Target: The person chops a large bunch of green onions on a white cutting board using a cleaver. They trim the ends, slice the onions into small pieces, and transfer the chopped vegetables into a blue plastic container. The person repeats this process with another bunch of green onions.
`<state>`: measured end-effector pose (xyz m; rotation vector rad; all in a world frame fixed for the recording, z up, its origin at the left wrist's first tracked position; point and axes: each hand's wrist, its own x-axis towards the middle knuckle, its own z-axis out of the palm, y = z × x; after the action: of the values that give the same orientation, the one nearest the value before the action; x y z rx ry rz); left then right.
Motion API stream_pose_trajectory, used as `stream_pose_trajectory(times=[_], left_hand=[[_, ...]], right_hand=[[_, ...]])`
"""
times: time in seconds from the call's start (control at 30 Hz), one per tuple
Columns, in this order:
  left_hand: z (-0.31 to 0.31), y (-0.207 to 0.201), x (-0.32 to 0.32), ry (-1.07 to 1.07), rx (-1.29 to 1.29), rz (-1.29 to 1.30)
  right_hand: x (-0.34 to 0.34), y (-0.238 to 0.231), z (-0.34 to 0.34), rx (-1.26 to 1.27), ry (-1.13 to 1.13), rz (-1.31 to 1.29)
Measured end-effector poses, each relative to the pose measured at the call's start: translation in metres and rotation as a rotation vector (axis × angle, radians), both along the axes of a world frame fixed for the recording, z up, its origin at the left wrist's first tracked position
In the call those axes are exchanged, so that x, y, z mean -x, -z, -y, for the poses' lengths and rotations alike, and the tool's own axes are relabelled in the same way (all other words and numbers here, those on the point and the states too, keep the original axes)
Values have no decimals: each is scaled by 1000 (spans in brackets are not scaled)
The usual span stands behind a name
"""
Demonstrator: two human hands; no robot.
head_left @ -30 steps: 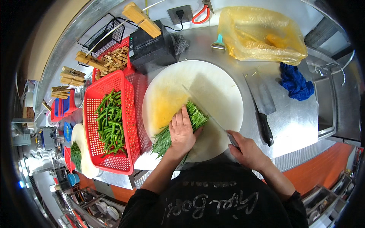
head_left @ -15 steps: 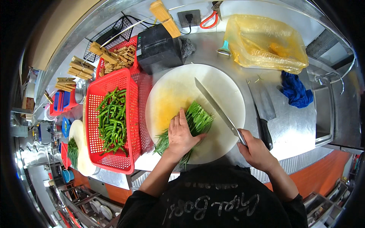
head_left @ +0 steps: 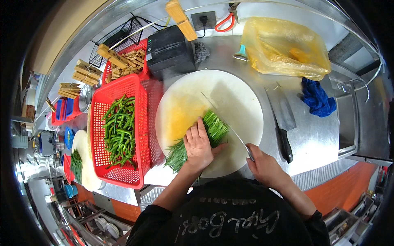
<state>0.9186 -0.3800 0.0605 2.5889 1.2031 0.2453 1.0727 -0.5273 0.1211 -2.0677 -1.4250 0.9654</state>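
Note:
On a round white cutting board (head_left: pixel 244 96) lies a bunch of long green chives (head_left: pixel 216 128), its cut ends pointing up and right. My left hand (head_left: pixel 198 146) presses down on the bunch, fingers close together on top and thumb along its right side. My right hand (head_left: pixel 264 167) is wrapped round the handle of a long kitchen knife (head_left: pixel 239 138). The blade slants up and left, seen nearly edge-on, close beside the cut ends. Whether the edge touches the chives I cannot tell.
A red basket (head_left: pixel 142 135) of green peppers (head_left: pixel 121 131) stands left of the board. A cleaver (head_left: pixel 282 108) lies to the right, near a blue cloth (head_left: pixel 318 97). Behind are a black box-shaped device (head_left: pixel 170 51), a peeler (head_left: pixel 241 53) and a yellow plastic bag (head_left: pixel 287 47).
The knife has moved left toward the cut ends, its blade turning from showing its flat side to nearly edge-on. My left hand stays on the chives, shifted slightly right.

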Motion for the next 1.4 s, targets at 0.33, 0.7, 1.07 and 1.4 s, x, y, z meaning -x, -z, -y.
stream_pose_trajectory(times=[0.33, 0.7, 1.07, 1.4], left_hand=[[-3, 27, 5, -10, -93, -8], [-5, 15, -18, -25, 4, 89], [-40, -7, 13, 34, 276, 469], [-35, 23, -9, 187, 114, 557]], right_hand=[[-36, 13, 5, -95, 122, 77], [-12, 18, 3, -86, 52, 9], [-5, -43, 17, -87, -77, 55], [5, -35, 18, 3, -108, 88]])
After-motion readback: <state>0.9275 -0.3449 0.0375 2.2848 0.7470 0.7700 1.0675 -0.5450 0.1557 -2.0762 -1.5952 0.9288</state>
